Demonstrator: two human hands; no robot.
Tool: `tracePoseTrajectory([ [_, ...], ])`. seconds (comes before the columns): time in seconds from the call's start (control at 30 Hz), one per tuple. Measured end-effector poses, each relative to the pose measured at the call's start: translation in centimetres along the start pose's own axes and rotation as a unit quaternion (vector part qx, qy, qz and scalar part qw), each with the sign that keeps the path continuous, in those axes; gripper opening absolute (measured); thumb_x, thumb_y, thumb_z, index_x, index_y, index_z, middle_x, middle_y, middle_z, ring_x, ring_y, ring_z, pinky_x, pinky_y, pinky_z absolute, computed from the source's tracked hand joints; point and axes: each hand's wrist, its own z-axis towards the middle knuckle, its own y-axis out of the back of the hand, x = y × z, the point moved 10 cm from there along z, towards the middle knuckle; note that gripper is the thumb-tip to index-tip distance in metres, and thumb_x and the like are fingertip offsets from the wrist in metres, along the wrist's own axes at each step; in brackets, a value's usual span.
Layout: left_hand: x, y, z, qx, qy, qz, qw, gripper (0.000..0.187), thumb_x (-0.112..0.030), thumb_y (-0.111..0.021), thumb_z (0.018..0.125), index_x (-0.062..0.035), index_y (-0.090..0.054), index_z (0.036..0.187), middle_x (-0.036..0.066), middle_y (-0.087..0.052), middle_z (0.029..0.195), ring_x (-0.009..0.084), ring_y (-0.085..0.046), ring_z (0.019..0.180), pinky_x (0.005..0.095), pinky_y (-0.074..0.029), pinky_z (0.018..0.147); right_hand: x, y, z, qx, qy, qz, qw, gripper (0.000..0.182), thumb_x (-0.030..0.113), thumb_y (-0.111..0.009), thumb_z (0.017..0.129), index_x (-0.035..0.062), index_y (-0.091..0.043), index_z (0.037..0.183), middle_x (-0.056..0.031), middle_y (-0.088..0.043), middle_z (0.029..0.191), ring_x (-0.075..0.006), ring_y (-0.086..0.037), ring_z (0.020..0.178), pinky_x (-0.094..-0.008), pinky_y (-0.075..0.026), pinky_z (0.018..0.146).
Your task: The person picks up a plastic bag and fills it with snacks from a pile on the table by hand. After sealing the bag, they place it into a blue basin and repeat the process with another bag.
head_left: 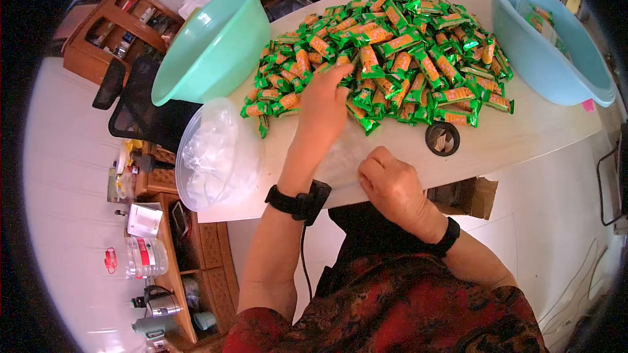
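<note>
My left hand (324, 103) reaches over the near left side of a big heap of small snack packets (399, 46) in green and orange wrappers. Its fingertips touch the packets, with thumb and forefinger apart; no packet shows plainly in its grip. Close to the table's front edge, my right hand (396, 189) is closed, its fingers curled together at a faint clear plastic bag (347, 157) lying on the table. The bag's outline is hard to make out. To the left of my left hand stands a clear tub (188, 173) with crumpled clear plastic bags (216, 150) inside.
A tilted green basin (216, 46) stands at the left of the white table (517, 140), and a blue basin (523, 46) with some packets inside at the right. A roll of tape (443, 139) lies before the heap. Below the edge is a cardboard box (481, 197).
</note>
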Motion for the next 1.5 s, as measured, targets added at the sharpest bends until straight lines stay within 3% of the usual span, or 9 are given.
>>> tracePoseTrajectory([
  [0.1, -0.6, 3.4, -2.1, -0.077, 0.025, -0.098, 0.992, 0.034, 0.000, -0.061, 0.081, -0.0053, -0.066, 0.114, 0.015, -0.067, 0.103, 0.0301, -0.064, 0.091, 0.0358, -0.051, 0.079, 0.0, 0.2, 0.1, -0.012, 0.001, -0.001, 1.000, 0.013, 0.006, -0.063, 0.077, 0.0060, -0.050, 0.079, -0.0114, -0.051, 0.081, -0.0314, -0.061, 0.065, -0.0415, -0.052, 0.055],
  [0.27, -6.1, 9.4, -9.9, -0.050, 0.048, -0.018, 0.997, 0.038, 0.004, -0.062, 0.080, -0.0075, -0.067, 0.116, 0.014, -0.065, 0.095, 0.0233, -0.064, 0.081, 0.0298, -0.051, 0.070, -0.1, 0.4, 0.1, -0.024, -0.007, 0.020, 0.999, 0.013, 0.008, -0.066, 0.078, 0.0074, -0.053, 0.080, -0.0107, -0.052, 0.081, -0.0322, -0.061, 0.066, -0.0416, -0.052, 0.055],
  [0.33, -7.4, 9.6, -13.8, 0.006, 0.106, 0.038, 0.994, 0.047, 0.008, -0.069, 0.072, -0.0091, -0.067, 0.117, 0.014, -0.067, 0.099, 0.0213, -0.065, 0.089, 0.0308, -0.052, 0.077, -0.1, 0.6, 0.1, -0.031, -0.009, 0.017, 0.999, 0.014, 0.009, -0.068, 0.077, 0.0080, -0.055, 0.082, -0.0105, -0.053, 0.081, -0.0327, -0.060, 0.065, -0.0414, -0.053, 0.055],
  [0.47, -6.6, 6.7, -20.1, 0.034, 0.301, -0.119, 0.946, 0.049, 0.009, -0.072, 0.070, -0.0131, -0.069, 0.114, 0.014, -0.066, 0.098, 0.0244, -0.066, 0.085, 0.0303, -0.054, 0.071, -0.3, 0.4, 0.1, -0.033, -0.016, 0.024, 0.999, 0.015, 0.010, -0.070, 0.077, 0.0082, -0.056, 0.082, -0.0101, -0.054, 0.082, -0.0325, -0.060, 0.063, -0.0410, -0.053, 0.055],
  [0.57, -8.1, 5.5, -20.1, 0.075, 0.150, 0.002, 0.986, 0.047, 0.006, -0.072, 0.074, -0.0158, -0.068, 0.115, 0.012, -0.065, 0.094, 0.0251, -0.064, 0.079, 0.0321, -0.053, 0.068, -0.4, 0.2, 0.1, -0.027, -0.029, 0.018, 0.999, 0.015, 0.009, -0.070, 0.077, 0.0078, -0.056, 0.081, -0.0099, -0.055, 0.082, -0.0321, -0.060, 0.064, -0.0407, -0.052, 0.055],
  [1.1, -5.3, 4.4, -16.9, 0.002, 0.074, 0.144, 0.987, 0.041, 0.000, -0.060, 0.082, -0.0089, -0.062, 0.122, 0.016, -0.061, 0.100, 0.0327, -0.057, 0.084, 0.0398, -0.048, 0.068, -0.7, 0.3, 0.1, -0.020, -0.041, 0.040, 0.998, 0.012, 0.007, -0.069, 0.078, 0.0067, -0.058, 0.081, -0.0102, -0.056, 0.082, -0.0320, -0.060, 0.065, -0.0410, -0.051, 0.056],
  [1.2, -4.6, 4.0, -17.2, 0.047, 0.117, 0.113, 0.986, 0.046, 0.001, -0.070, 0.077, -0.0071, -0.062, 0.122, 0.020, -0.061, 0.104, 0.0363, -0.060, 0.094, 0.0422, -0.051, 0.077, -0.4, 0.4, 0.3, -0.017, -0.029, 0.042, 0.999, 0.011, 0.007, -0.069, 0.078, 0.0062, -0.058, 0.081, -0.0101, -0.056, 0.083, -0.0316, -0.061, 0.066, -0.0406, -0.052, 0.056],
  [1.3, -4.3, 5.3, -17.3, -0.037, 0.130, 0.142, 0.981, 0.050, -0.003, -0.075, 0.073, -0.0058, -0.061, 0.121, 0.023, -0.055, 0.121, 0.0382, -0.056, 0.104, 0.0426, -0.048, 0.085, -0.4, 0.4, 0.2, -0.009, -0.027, 0.048, 0.998, 0.011, 0.006, -0.069, 0.078, 0.0059, -0.059, 0.082, -0.0100, -0.056, 0.084, -0.0313, -0.061, 0.067, -0.0403, -0.052, 0.057],
  [1.5, -4.4, 5.5, -14.9, -0.065, 0.129, 0.139, 0.980, 0.061, -0.009, -0.081, 0.063, -0.0107, -0.060, 0.120, 0.023, -0.040, 0.139, 0.0423, -0.039, 0.127, 0.0500, -0.032, 0.101, -0.5, 0.0, 0.1, 0.008, -0.024, 0.044, 0.999, 0.012, 0.006, -0.069, 0.078, 0.0064, -0.060, 0.085, -0.0096, -0.057, 0.085, -0.0316, -0.061, 0.068, -0.0402, -0.052, 0.058],
])
